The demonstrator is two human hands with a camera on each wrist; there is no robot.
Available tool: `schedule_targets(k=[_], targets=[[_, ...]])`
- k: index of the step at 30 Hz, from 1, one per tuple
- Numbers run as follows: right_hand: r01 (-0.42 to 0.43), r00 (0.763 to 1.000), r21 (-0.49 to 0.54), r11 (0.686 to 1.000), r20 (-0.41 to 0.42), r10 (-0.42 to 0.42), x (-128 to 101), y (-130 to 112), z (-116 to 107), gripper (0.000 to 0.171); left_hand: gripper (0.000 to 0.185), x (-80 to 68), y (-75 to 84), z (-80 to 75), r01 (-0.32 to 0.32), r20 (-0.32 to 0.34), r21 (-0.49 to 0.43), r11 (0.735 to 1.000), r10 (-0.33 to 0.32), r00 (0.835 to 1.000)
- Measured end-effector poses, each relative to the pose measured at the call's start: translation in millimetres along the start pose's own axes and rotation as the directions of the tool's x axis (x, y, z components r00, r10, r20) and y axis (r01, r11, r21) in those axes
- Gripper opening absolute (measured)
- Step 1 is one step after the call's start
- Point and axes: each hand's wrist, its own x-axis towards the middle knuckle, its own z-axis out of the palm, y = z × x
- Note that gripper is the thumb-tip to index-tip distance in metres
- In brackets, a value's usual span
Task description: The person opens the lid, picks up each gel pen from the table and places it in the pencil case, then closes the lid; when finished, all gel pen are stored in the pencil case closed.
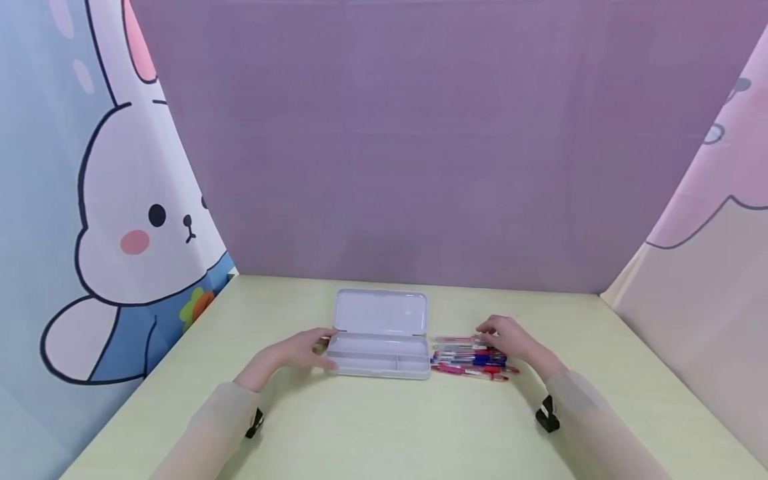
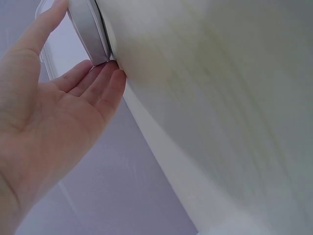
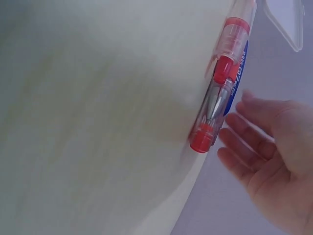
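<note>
A white pencil case (image 1: 363, 364) lies on the table with its lid (image 1: 381, 312) raised at the back and its divided tray facing up. At its left end my left hand (image 1: 298, 348) holds the case, thumb by the near corner and the other fingers by the far one; the left wrist view shows the fingertips against its end wall (image 2: 90, 32). Just right of the case lies a bunch of pens (image 1: 471, 358), mostly red, some blue. Over their far right side hovers my right hand (image 1: 509, 337), fingers loosely bent beside a red-capped clear pen (image 3: 211, 115).
A pale yellow table (image 1: 372, 427) carries everything. Behind it stands a purple backdrop (image 1: 408, 147). Cartoon-printed cloths hang on both sides, with a rabbit (image 1: 144, 220) at the left. Each wrist wears a small black device (image 1: 547, 415).
</note>
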Motion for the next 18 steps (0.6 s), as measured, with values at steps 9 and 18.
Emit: schedule_targets(k=[9,18], targets=[[-0.010,0.999,-0.043,0.999,0.036,0.011,2.1,1.2,3.4,0.015,0.078,2.2,-4.2,2.1,-0.013,-0.009,0.009,1.000,0.013,1.000],[0.009,1.000,-0.077,0.997,-0.010,-0.010,6.6,3.4,10.7,0.005,0.078,3.3,-5.7,1.5,0.002,-0.007,0.024,1.000,-0.001,1.000]])
